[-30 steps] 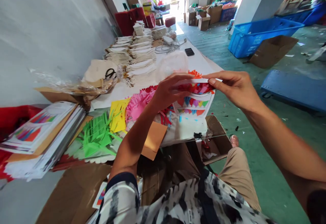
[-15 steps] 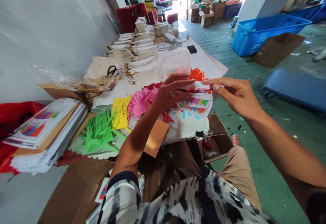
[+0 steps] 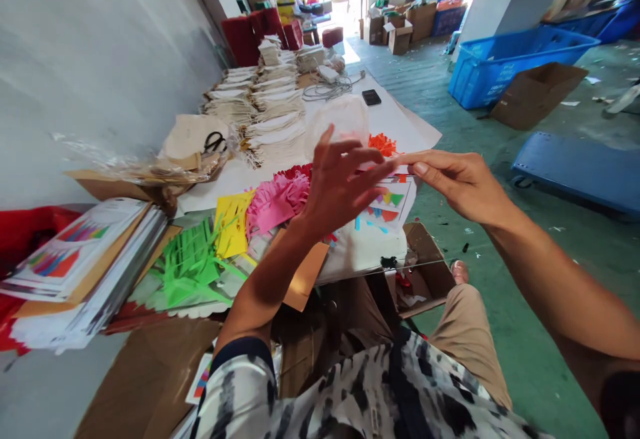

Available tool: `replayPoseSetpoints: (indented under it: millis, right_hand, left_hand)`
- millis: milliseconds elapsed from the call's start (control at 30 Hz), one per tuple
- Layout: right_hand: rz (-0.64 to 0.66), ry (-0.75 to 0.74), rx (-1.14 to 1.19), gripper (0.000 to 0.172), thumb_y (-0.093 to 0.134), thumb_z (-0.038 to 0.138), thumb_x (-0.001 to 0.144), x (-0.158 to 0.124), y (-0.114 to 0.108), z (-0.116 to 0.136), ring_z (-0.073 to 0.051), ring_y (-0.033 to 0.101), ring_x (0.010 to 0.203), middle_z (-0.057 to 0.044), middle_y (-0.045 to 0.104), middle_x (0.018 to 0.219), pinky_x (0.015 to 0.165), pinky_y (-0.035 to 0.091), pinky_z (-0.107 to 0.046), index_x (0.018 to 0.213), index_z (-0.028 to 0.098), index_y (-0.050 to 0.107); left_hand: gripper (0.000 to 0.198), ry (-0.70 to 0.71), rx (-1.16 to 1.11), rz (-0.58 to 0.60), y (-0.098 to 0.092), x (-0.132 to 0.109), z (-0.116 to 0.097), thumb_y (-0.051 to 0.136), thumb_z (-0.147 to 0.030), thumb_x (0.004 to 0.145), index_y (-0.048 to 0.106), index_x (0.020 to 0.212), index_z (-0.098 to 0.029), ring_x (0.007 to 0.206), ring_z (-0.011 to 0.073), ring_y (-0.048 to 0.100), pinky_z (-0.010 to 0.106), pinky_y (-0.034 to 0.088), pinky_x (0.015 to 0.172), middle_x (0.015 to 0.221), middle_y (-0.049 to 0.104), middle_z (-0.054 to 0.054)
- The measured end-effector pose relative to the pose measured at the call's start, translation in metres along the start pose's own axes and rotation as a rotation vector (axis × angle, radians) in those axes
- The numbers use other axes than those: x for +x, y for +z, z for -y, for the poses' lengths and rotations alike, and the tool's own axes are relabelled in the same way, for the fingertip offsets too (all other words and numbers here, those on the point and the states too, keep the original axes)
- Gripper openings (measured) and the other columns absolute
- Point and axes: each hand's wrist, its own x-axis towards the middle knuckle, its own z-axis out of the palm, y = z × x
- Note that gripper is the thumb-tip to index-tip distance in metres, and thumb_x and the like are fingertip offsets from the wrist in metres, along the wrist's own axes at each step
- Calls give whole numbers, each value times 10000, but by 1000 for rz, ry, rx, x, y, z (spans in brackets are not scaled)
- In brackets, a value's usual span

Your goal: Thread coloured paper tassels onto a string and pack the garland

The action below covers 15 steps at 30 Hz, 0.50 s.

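Observation:
A clear packet with a printed card showing coloured pennants is in front of me over the table's near end. At its upper right edge my right hand pinches between thumb and forefinger. My left hand is over the packet's left part, fingers spread and slightly blurred, covering some of it. Just behind the hands lies orange fringed paper, beside a translucent plastic bag. Pink fringed paper, a yellow piece and green strips lie to the left.
Stacks of white paper with strings fill the table's far left. Scissors rest on brown paper; printed sheets are piled at left. A phone lies farther back. An open carton is below the table's right edge.
My left hand has lifted off the packet's top edge, its fingers spreading and turning toward the right. My right hand keeps its pinch in nearly the same place.

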Motion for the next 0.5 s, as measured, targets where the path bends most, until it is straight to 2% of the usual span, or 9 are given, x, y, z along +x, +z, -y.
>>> replayPoseSetpoints:
  millis: [67,133,233,367,500]
  right_hand:
    - [-12,6,9,337,678,610,1051,1,1,0,-256,790,1180,-2,858,1172,1077,631,-459,1259,416,858]
    - [-22,11,17,341,687,617,1043,1,2,0,-253,789,1176,-4,860,1160,1080,628,-457,1251,411,861]
    - [-15,14,8,346,678,616,1048,1,3,1,-252,784,1186,-7,858,1163,1082,621,-450,1248,403,863]
    - [-29,32,-30,371,663,619,1054,1,4,1,-252,786,1168,-13,861,1133,1064,617,-433,1252,379,866]
    - [-27,14,-30,366,664,625,1048,2,6,1,-253,785,1183,-4,857,1186,1074,613,-442,1246,392,866]
  left_hand:
    - [323,67,18,21,-3,3,-12,730,-349,1047,706,1363,-411,1227,201,658,485,406,1277,1214,769,-28]
    - [223,85,32,29,-5,5,-23,693,-305,1072,728,1283,-369,1140,181,687,416,475,1146,1172,790,-23]
    - [140,-6,24,65,-10,10,-32,658,-326,1092,731,1202,-281,1091,184,723,389,504,1024,1148,817,10]
    - [186,-131,-17,213,-18,19,-33,640,-367,1082,742,1015,-227,891,171,744,374,522,928,947,827,6]
    - [293,-220,-27,351,-25,31,-30,701,-464,1015,776,852,-232,712,165,682,360,511,792,732,751,7]
